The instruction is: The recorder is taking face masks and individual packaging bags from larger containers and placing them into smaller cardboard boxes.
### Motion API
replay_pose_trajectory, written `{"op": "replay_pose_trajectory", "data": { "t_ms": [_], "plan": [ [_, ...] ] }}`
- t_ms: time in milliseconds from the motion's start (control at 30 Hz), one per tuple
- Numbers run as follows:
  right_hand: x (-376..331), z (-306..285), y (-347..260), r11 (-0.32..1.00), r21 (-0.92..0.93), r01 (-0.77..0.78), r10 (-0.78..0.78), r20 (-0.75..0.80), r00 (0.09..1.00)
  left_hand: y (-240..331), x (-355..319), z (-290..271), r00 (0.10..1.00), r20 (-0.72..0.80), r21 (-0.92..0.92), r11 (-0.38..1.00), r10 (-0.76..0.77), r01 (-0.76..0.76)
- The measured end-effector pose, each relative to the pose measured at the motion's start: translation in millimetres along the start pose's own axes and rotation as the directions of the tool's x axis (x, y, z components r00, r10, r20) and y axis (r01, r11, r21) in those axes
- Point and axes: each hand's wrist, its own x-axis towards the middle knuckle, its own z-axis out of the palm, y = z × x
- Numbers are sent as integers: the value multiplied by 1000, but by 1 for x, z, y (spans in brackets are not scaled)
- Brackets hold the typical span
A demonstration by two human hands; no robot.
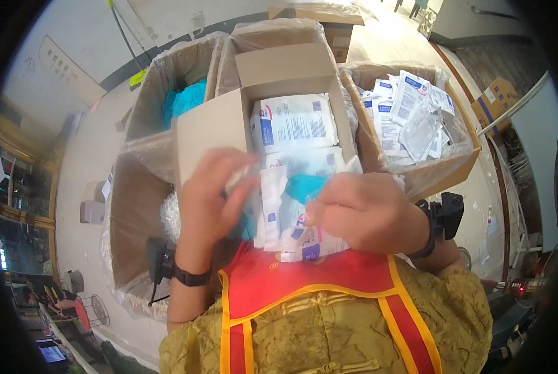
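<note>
Currently both hands over open cardboard box [272,68]: right hand [369,212] fingers clamped on white-blue sachet bundle [291,234], left hand [213,196] fingers apart alongside.

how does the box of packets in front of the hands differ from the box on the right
The middle box holds large flat white packets lying stacked; the right box holds smaller packets in a loose, tilted jumble. The middle box shows bare cardboard flaps standing open; the right box is lined with clear plastic over its rim. The left hand and right hand hold packets at the middle box, not the right one. Both are brown cardboard.
</note>
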Motion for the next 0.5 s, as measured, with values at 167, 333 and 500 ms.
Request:
{"op": "replay_pose_trajectory", "data": {
  "t_ms": [167, 333, 500],
  "plan": [
    [13, -2, -15, 992, -5, 126, -125, 74, 989, 17, -4, 12, 955, 273, -111, 982, -116, 151],
    [4, -7, 8, 1000, -18, 10, -10, -2, 1000, 2, -10, 14, 996, 78, -361, 930, -46, 72],
    [-22, -49, 51, 897, 258, -358, 399, -130, 908, -22, -23, -30, 896, -164, -646, 731, -414, 220]
  ]
}}
